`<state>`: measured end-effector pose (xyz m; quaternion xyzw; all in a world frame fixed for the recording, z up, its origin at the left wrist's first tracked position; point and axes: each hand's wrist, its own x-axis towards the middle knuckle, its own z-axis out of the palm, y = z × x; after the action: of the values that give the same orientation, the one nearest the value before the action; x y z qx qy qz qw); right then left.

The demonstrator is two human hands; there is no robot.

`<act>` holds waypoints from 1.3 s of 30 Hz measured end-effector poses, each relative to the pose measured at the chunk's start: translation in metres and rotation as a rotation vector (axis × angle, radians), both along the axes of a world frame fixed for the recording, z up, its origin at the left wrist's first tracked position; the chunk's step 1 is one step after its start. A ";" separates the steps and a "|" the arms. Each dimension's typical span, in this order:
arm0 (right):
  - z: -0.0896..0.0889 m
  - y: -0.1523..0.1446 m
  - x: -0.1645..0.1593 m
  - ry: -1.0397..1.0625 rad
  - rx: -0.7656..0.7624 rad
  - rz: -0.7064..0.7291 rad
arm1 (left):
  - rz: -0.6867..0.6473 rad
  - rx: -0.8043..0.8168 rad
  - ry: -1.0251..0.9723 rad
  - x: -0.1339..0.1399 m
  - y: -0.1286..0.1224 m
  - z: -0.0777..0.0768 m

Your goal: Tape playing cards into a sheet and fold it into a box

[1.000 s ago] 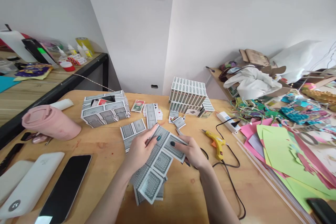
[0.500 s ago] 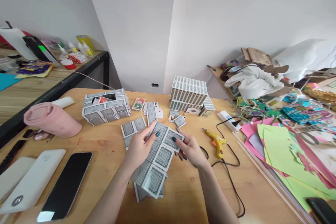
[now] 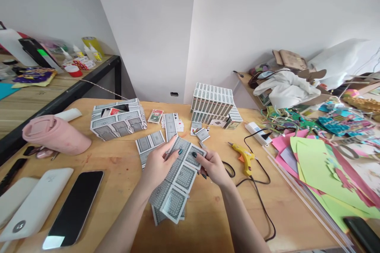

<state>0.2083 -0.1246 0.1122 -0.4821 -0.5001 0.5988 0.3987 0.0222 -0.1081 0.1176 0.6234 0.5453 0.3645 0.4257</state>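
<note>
A panel of joined playing cards [image 3: 184, 176], grey-patterned backs up, is held tilted above the wooden table by both hands. My left hand [image 3: 158, 168] grips its upper left edge, thumb on top. At the top right card, my right hand [image 3: 212, 166] pinches the edge, its thumb lying on the card back. Beneath the panel, more cards [image 3: 158, 215] lie partly hidden. Just beyond my left hand is another flat card piece [image 3: 150, 144]. Cut card pieces [image 3: 203, 134] lie past the panel's top edge, and a yellow hot glue gun [image 3: 245, 158] rests to the right.
A box covered in cards [image 3: 118, 120] stands at the back left, with stacked card packs [image 3: 212, 101] at the back right. A pink tumbler [image 3: 57, 134], a white power bank [image 3: 38, 203] and a phone [image 3: 75, 207] lie left. Coloured paper [image 3: 320, 166] and a power strip [image 3: 257, 133] are right.
The view has shifted slightly. My right thumb has slid a little to the left on the top right card; both hands still hold the panel in nearly the same place.
</note>
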 end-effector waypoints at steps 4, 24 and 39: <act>0.002 0.000 -0.002 -0.008 0.005 -0.003 | 0.004 0.007 -0.008 0.002 0.000 -0.001; -0.003 0.002 0.001 0.032 0.007 0.044 | 0.013 0.003 -0.033 0.002 -0.002 -0.008; -0.004 0.003 0.002 0.030 -0.018 0.080 | 0.016 0.013 -0.036 -0.001 -0.001 -0.011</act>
<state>0.2106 -0.1221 0.1078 -0.4561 -0.5074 0.6261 0.3775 0.0212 -0.1096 0.1065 0.6151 0.5402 0.3827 0.4282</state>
